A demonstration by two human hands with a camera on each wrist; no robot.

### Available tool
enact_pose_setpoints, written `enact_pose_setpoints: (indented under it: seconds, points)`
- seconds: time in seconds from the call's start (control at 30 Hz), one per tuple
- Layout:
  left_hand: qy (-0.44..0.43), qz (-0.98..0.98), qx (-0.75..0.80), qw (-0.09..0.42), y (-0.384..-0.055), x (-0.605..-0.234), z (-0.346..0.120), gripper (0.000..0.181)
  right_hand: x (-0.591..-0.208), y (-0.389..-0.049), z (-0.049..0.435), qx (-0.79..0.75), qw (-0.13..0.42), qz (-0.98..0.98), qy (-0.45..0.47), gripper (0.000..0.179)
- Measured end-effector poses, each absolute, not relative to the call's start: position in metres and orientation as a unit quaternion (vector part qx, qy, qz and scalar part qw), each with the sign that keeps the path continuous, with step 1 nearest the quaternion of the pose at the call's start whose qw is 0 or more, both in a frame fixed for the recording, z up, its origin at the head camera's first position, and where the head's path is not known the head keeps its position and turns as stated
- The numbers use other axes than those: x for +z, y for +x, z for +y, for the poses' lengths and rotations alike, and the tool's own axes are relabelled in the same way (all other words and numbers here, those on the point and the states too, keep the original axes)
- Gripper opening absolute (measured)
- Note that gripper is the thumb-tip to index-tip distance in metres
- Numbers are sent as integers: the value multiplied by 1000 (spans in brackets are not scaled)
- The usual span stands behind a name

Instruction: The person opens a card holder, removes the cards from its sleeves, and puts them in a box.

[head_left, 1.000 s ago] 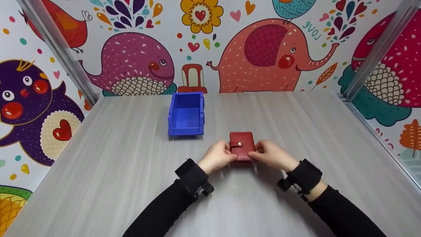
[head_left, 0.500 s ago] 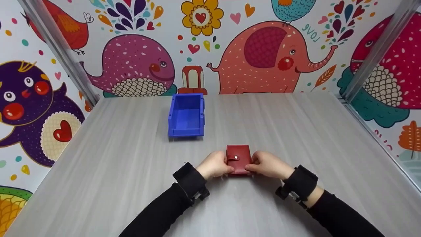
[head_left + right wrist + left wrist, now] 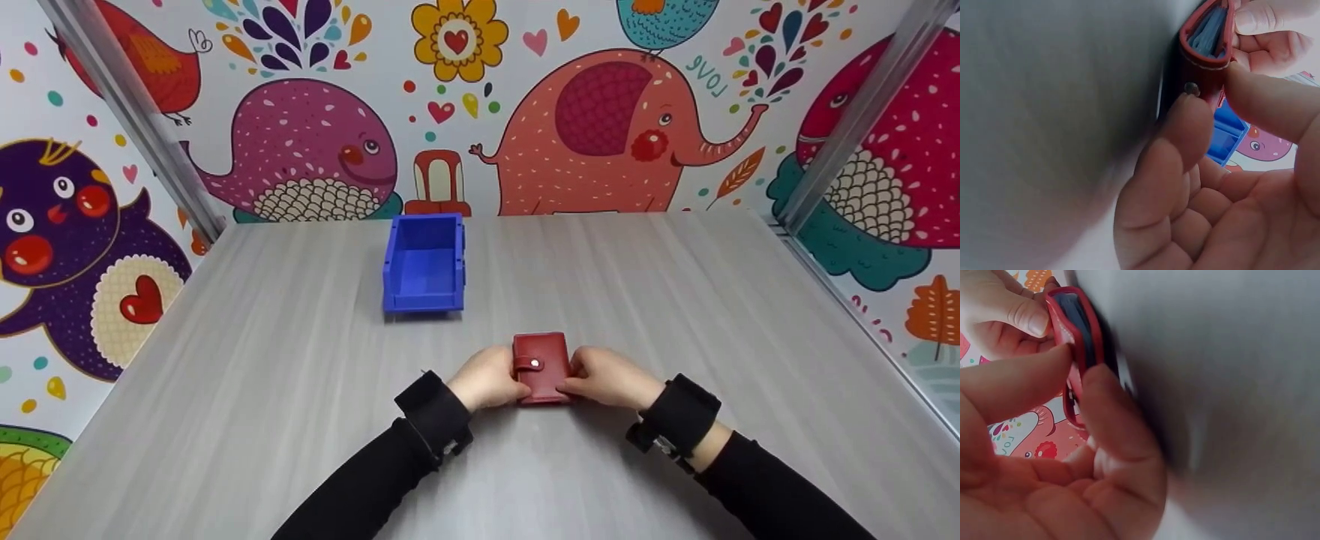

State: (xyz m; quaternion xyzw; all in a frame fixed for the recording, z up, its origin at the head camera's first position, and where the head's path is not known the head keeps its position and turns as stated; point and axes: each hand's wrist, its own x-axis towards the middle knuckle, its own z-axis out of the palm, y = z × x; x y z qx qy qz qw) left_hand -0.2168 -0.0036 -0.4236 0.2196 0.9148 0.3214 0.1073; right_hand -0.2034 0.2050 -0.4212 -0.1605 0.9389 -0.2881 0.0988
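A small red card holder point(image 3: 547, 364), closed by a strap with a metal snap, is in the middle of the table in the head view. My left hand point(image 3: 491, 377) pinches its left edge, thumb on top. At the opposite edge my right hand point(image 3: 609, 377) pinches it the same way. From the left wrist, the card holder point(image 3: 1086, 326) is seen end-on, with clear plastic sleeves between its red covers. In the right wrist view a round metal stud shows on the spine of the card holder point(image 3: 1202, 67), between thumb and fingers.
Farther back and to the left stands a blue open-fronted bin point(image 3: 424, 302) on the pale wood-grain table point(image 3: 225, 390). Walls printed with cartoon animals point(image 3: 592, 135) close off the back and sides, with metal posts point(image 3: 127, 112) at the corners.
Both hands have drawn the card holder toward the person and slightly left, mostly in the first half second. Since then it has barely moved. The blue bin has stayed in place.
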Motion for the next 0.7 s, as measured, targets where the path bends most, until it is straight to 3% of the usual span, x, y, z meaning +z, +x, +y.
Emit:
enact_pose_setpoints:
  seconds: [0.7]
  points:
    - [212, 931, 283, 95, -214, -423, -4, 23, -423, -204, 208, -270, 89, 943, -174, 20]
